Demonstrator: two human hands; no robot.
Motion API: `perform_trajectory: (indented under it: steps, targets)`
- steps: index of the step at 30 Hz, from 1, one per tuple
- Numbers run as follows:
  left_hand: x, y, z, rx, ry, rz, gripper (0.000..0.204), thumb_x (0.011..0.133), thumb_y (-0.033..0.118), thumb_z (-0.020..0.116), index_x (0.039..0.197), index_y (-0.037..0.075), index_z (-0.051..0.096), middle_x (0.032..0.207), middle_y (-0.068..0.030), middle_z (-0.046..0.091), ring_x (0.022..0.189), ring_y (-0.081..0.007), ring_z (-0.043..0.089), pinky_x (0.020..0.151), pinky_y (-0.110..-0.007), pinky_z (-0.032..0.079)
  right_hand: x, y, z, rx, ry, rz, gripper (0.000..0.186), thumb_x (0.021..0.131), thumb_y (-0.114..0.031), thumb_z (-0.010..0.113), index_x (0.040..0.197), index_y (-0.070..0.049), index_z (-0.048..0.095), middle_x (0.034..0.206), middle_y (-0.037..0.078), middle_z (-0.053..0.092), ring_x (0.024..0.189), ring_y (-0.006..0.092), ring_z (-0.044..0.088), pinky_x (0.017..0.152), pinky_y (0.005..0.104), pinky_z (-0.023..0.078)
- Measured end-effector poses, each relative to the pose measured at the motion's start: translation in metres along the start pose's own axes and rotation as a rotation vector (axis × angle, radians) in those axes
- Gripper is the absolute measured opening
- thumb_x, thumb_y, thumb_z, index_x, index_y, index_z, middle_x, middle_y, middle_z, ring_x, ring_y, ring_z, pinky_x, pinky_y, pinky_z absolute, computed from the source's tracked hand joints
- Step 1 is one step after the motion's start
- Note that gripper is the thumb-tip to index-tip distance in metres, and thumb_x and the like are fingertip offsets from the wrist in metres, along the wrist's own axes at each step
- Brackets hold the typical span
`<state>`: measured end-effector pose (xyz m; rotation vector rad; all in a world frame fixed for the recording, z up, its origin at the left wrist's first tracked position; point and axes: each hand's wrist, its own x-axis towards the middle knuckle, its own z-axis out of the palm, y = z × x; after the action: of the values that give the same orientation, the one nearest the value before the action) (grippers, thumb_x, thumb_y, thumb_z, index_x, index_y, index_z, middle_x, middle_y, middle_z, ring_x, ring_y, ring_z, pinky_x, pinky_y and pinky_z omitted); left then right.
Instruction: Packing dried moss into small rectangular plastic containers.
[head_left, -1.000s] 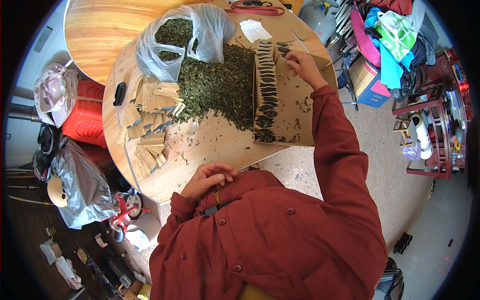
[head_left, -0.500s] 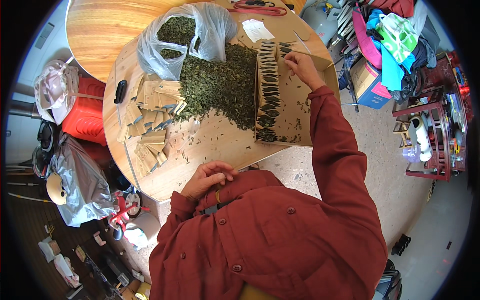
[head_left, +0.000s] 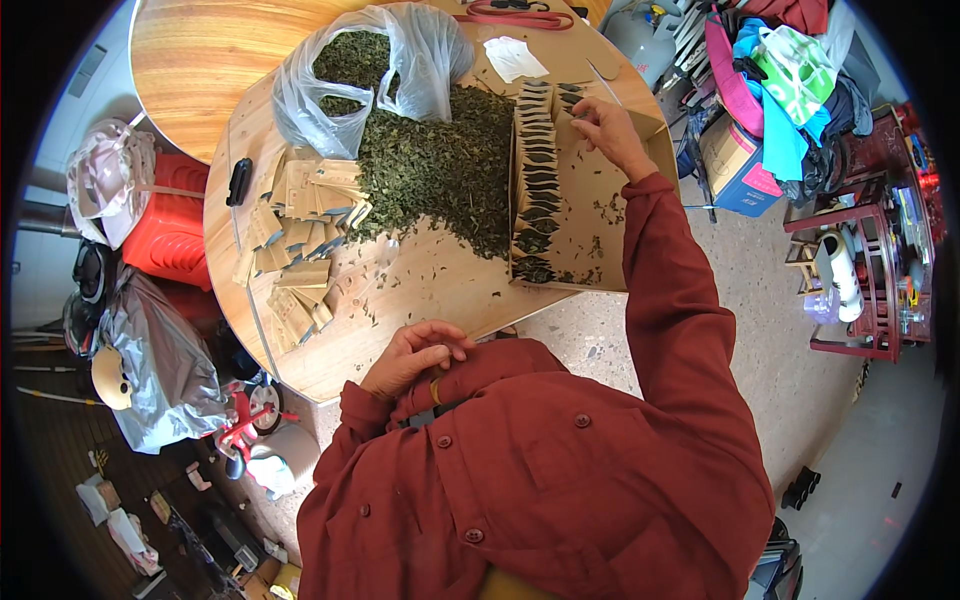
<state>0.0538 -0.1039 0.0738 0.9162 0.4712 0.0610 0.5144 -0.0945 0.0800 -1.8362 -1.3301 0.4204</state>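
Note:
My right hand (head_left: pixel 610 140) is closed at the top of a shallow cardboard box (head_left: pixel 595 235), fingertips by a short stack of packets (head_left: pixel 569 92); what they pinch is unclear. A long row of upright, leaf-filled packets (head_left: pixel 537 180) lines the box's left side. Beside it lies a heap of dried leaves (head_left: pixel 435 170), with an open plastic bag (head_left: pixel 420 60) of more leaves behind. Flat kraft packets (head_left: pixel 300 195) are scattered on the left. My left hand (head_left: pixel 420 355) rests by my lap at the table's front edge, fingers loosely curved and apart, empty.
On the round wooden table (head_left: pixel 370 355) lie a black pen-like object (head_left: pixel 240 181), white paper (head_left: pixel 513 58) and a red strap (head_left: pixel 515 20). A red plastic stool (head_left: pixel 170 240) stands left; piled bags (head_left: pixel 780 80) and a red rack (head_left: pixel 865 270) stand right.
My right hand's fingers have shifted very slightly at the top of the box. My left hand stays where it was, and the objects on the table look unchanged.

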Motion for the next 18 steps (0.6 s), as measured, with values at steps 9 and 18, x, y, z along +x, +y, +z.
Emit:
perform_trajectory:
  steps: [9, 18]
  targets:
    - [-0.006, 0.001, -0.002, 0.014, 0.009, 0.015, 0.025, 0.09, 0.011, 0.059, 0.114, 0.002, 0.059, 0.113, -0.0115, 0.065, 0.094, -0.0114, 0.059, 0.079, -0.022, 0.047, -0.007, -0.095, -0.039, 0.078, 0.0, -0.11, 0.012, 0.091, -0.014, 0.063, 0.092, -0.001, 0.065, 0.067, 0.0, 0.061, 0.056, 0.0048, 0.054, 0.051, 0.0203, 0.043]
    - [-0.018, 0.002, -0.013, 0.001, -0.068, 0.043, 0.027, 0.09, 0.014, 0.061, 0.115, 0.004, 0.06, 0.112, -0.0071, 0.065, 0.095, -0.0102, 0.06, 0.077, -0.022, 0.048, -0.002, -0.251, 0.054, -0.181, -0.668, -0.663, 0.021, 0.09, -0.015, 0.063, 0.104, 0.0, 0.06, 0.074, 0.007, 0.062, 0.064, 0.0153, 0.058, 0.061, 0.0288, 0.046]
